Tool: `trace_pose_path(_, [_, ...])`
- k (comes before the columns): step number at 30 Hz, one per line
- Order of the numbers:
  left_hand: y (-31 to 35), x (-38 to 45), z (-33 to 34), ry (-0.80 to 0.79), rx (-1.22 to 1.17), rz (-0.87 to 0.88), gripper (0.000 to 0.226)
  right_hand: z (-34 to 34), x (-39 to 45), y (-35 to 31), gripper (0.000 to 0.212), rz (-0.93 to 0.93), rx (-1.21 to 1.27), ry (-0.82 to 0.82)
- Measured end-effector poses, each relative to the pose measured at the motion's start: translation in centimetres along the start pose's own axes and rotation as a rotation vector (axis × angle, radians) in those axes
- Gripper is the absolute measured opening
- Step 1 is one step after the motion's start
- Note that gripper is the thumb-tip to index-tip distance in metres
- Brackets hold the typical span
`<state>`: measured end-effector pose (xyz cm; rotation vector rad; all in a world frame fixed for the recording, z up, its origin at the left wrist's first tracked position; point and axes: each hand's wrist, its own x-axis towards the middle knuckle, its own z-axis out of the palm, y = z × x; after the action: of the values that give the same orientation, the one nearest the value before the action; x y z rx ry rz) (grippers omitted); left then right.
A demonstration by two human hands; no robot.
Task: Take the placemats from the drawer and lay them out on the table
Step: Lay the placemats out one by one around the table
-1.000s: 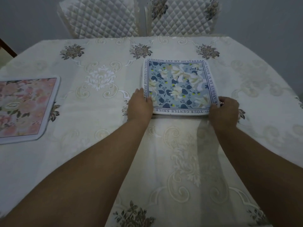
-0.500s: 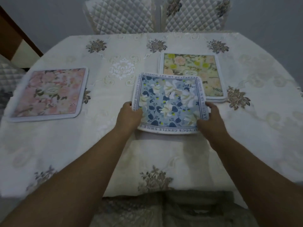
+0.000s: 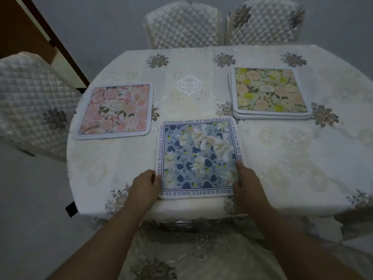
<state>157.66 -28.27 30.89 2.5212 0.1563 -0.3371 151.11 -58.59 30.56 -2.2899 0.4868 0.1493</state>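
A blue floral placemat [image 3: 198, 158] with a lettered border lies at the near edge of the table [image 3: 282, 168]. My left hand [image 3: 145, 185] grips its near left corner, and my right hand [image 3: 245, 182] grips its near right corner. A pink floral placemat [image 3: 117, 111] lies flat at the left. At the far right sits a small stack of placemats [image 3: 269, 92] with a yellow-green floral one on top. The drawer is out of view.
A cream embroidered tablecloth covers the table and hangs over the near edge. Two quilted chairs [image 3: 182, 25] [image 3: 264, 21] stand at the far side, and a third [image 3: 30, 102] at the left. A wooden door frame [image 3: 36, 31] is at the top left.
Both hands have drawn the blue placemat off the stack and toward me, down to the table's near edge. The view has pulled back, and the stack and pink mat now show fully.
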Motion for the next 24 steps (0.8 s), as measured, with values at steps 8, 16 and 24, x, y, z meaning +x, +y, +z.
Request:
trace_pose_path(8, [-1.9, 0.7, -0.3, 0.008, 0.021, 0.04, 0.023, 1.0, 0.6, 0.3, 0.065, -0.061, -0.103, 0.003])
trace_pose_path(16, [-2.0, 0.6, 0.7, 0.125, -0.018, 0.083, 0.018, 1.2, -0.1, 1.1, 0.049, -0.076, -0.066, 0.089])
trace_pose_path(24, [-2.6, 0.5, 1.6, 0.199, -0.024, 0.114, 0.018, 1.2, -0.2, 0.8, 0.049, -0.048, -0.046, 0.099])
